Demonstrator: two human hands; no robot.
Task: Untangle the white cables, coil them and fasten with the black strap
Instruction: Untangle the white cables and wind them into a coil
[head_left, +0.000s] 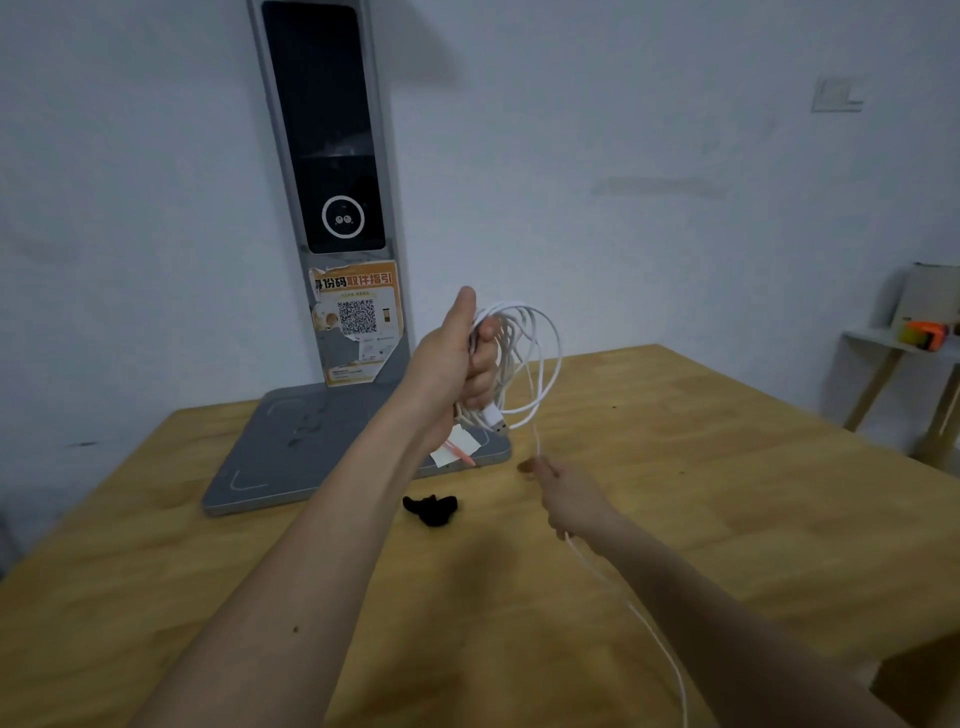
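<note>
- Head view: left hand (457, 364) clenched on coiled white cables (524, 358), raised above surface (727, 467).
- Right hand (566, 499) pinches loose tail; slack may snag, loops could slip.
- Black strap (431, 509) lies near, unused.

Both forearms bare, no sleeves, no rings; small mole on left forearm (295, 629).

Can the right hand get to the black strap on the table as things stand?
Probably yes: the black strap lies in the open just left of the right hand, with nothing between them. But that hand is pinching the white cable and must let go first.
</note>
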